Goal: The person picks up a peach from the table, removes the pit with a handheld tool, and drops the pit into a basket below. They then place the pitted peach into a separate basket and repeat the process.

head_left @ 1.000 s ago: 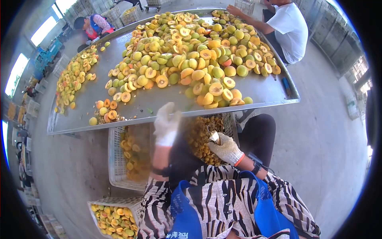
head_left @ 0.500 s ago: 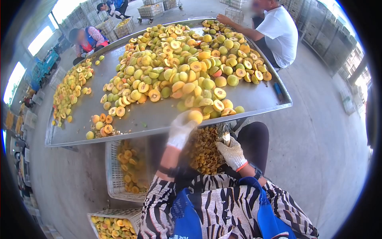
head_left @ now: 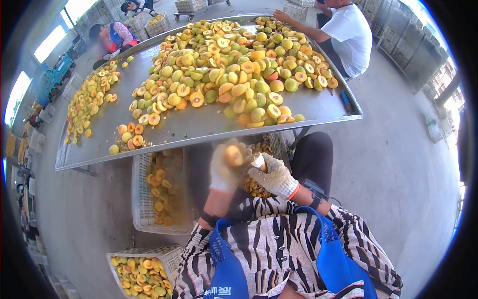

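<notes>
1. Nearest are the wearer's striped clothing (head_left: 279,239) and blue apron (head_left: 226,256).
2. The right hand (head_left: 275,178), in a knitted glove, has its grip closed round a pale tool (head_left: 258,161), whose upper end pokes out past the thumb.
3. The left hand (head_left: 223,172), gloved and blurred, has its grip curled part-closed on one yellow fruit (head_left: 233,155). That fruit sits just outside the near edge of the counter (head_left: 191,122), right of that edge's middle. It is just beside the tool; whether they touch, I cannot tell.
4. Brown-yellow pieces (head_left: 255,188) show below the hands. A white crate (head_left: 142,199) of fruit stands under the near edge, and another crate (head_left: 173,258) farther left.
5. On the counter, a small cluster (head_left: 130,138) lies by the near edge toward the left corner, and a blue object (head_left: 345,100) near the right corner.
6. The large pile (head_left: 224,70) spreads toward the far edge; a smaller heap (head_left: 92,102) follows the left edge.
7. Beyond, a person in a white shirt (head_left: 348,37) sits at the right edge, and one in a vest (head_left: 119,36) at the left.
</notes>
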A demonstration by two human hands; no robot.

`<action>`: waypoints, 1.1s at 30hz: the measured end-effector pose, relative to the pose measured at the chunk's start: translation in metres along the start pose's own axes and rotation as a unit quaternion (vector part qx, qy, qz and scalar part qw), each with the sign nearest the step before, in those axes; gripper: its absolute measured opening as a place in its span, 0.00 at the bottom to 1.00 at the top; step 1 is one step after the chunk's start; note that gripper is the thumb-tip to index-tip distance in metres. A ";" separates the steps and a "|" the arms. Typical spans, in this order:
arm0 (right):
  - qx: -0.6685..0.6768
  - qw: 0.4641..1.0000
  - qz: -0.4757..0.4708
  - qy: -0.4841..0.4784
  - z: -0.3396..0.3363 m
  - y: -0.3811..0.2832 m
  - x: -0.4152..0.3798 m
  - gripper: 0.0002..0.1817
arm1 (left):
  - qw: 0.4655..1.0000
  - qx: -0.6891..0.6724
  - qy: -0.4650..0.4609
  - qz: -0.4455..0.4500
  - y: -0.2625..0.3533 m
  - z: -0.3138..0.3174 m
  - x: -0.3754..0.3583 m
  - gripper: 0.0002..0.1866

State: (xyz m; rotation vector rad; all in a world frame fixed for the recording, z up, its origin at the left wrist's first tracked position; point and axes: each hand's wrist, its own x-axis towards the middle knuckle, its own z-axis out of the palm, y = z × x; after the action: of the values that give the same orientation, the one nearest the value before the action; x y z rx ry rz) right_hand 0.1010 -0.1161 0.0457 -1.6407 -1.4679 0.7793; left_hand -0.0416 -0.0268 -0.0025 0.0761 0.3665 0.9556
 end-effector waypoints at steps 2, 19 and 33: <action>0.006 0.995 0.098 0.006 -0.006 -0.013 -0.002 0.19 | 0.999 0.029 0.042 0.012 0.009 -0.006 -0.004 0.23; -0.117 0.974 0.066 -0.183 0.018 -0.028 -0.006 0.16 | 0.986 0.147 0.052 0.054 -0.001 -0.009 -0.017 0.22; -0.079 0.986 0.065 -0.132 0.032 0.002 -0.009 0.18 | 0.981 0.133 0.097 0.105 -0.012 -0.004 -0.014 0.27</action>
State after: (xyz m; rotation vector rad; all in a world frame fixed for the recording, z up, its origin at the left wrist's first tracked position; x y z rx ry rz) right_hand 0.0733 -0.1201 0.0268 -1.8205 -1.6541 1.0061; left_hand -0.0409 -0.0456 -0.0051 0.2718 0.6755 1.1221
